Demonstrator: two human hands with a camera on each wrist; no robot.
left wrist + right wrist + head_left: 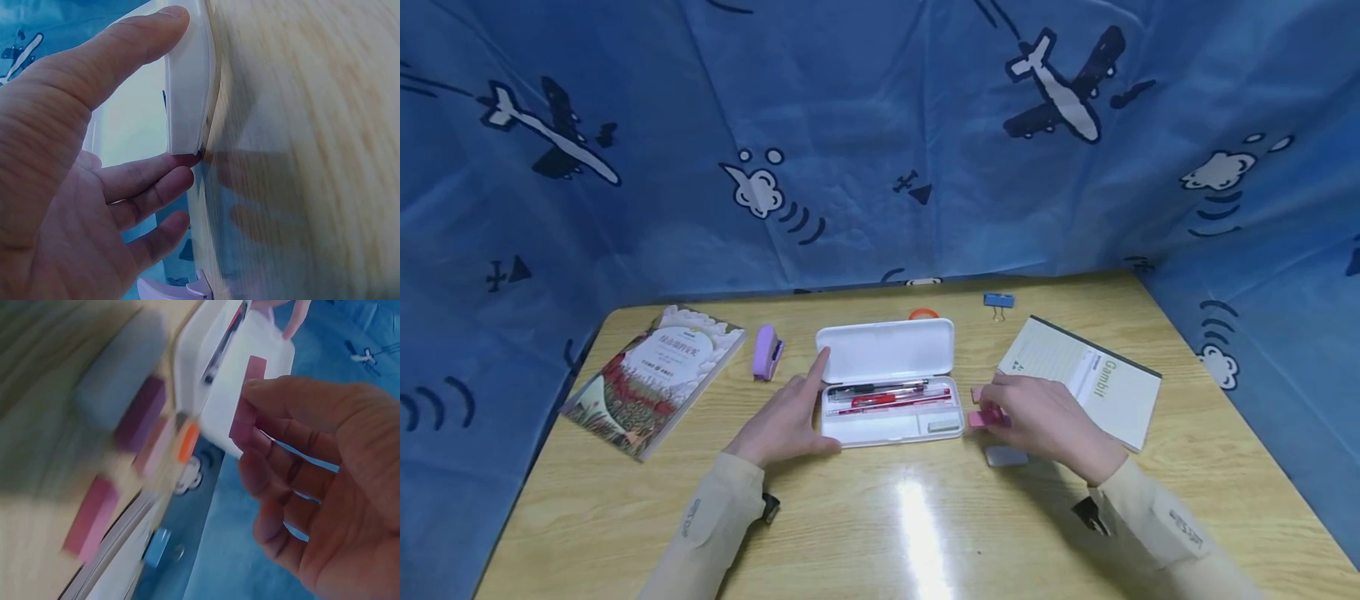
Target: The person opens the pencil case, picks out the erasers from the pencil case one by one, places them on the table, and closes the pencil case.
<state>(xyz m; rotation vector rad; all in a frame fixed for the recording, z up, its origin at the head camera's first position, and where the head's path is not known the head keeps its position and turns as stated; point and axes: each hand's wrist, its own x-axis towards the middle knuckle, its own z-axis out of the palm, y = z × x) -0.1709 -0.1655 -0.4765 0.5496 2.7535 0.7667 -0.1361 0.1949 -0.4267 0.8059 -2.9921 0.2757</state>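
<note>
A white pencil case (868,427) lies with its lid raised, holding several pens (880,388), a red pencil (887,407) and a pale eraser (943,426) in its small front-right compartment. At its left end is my left hand (786,419), thumb on the front wall (190,94) and extended index finger by the lid's left edge. My right hand (1045,417) pinches a pink eraser (249,403) between thumb and fingers, just right of the case. Beneath that hand, on the table, are a whitish eraser (1006,456) and several pink and purple erasers (94,515).
A notebook (1123,400) lies at the right, a blue binder clip (998,300) behind it. Behind the lid shows an orange rounded object (923,313). Left of the case are a purple stapler (766,353) and a book (658,375). Blue cloth (850,167) hangs behind the table.
</note>
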